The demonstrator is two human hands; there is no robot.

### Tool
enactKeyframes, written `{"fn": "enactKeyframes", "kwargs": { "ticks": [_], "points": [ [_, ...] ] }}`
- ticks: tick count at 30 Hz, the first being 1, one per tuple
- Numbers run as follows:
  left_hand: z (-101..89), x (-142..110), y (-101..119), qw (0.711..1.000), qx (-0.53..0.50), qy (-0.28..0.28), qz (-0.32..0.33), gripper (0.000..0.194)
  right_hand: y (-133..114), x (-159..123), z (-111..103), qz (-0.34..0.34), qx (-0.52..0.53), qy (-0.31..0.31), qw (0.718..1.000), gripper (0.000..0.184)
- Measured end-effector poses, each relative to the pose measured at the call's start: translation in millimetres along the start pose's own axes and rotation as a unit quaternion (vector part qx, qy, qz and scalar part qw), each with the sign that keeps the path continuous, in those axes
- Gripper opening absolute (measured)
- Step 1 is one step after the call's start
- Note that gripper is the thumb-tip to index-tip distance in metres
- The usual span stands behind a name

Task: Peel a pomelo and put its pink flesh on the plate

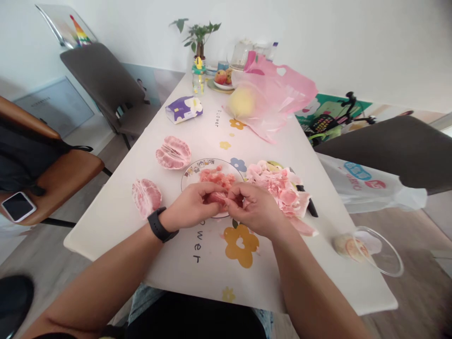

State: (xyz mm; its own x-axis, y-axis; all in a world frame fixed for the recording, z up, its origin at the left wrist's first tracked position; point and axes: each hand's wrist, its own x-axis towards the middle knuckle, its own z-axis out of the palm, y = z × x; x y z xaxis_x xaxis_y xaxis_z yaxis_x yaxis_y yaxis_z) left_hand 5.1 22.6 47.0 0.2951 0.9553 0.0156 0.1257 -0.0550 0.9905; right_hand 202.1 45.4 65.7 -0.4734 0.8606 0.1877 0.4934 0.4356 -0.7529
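Note:
Over the near part of a round plate (189,175), my left hand (192,203) is closed around a pink pomelo segment (218,197). Pinched fingers of my right hand (254,206) meet the same segment at its right end. Loose pomelo flesh (216,178) lies on the plate just beyond my hands. Left of the plate rest two larger pomelo pieces, one farther back (173,153) and one nearer (147,197). To the right is a heap of pink peel and membrane (278,186), with a dark handle (312,207) partly under it.
Behind the plate stand a tissue pack (184,109), a plant bottle (198,80), fruit on a dish (221,77) and a pink plastic bag (282,94) with a yellow round fruit (242,102). A clear container (367,249) sits near the right table edge. Chairs flank the table.

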Motion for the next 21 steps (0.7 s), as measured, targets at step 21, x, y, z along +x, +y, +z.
{"fn": "enactKeyframes", "kwargs": {
  "ticks": [21],
  "points": [
    [-0.1, 1.2, -5.8, 0.994, 0.086, 0.043, 0.058, 0.023, 4.7, 1.4, -0.8, -0.061, -0.03, 0.009, 0.998, 0.018]
  ]
}}
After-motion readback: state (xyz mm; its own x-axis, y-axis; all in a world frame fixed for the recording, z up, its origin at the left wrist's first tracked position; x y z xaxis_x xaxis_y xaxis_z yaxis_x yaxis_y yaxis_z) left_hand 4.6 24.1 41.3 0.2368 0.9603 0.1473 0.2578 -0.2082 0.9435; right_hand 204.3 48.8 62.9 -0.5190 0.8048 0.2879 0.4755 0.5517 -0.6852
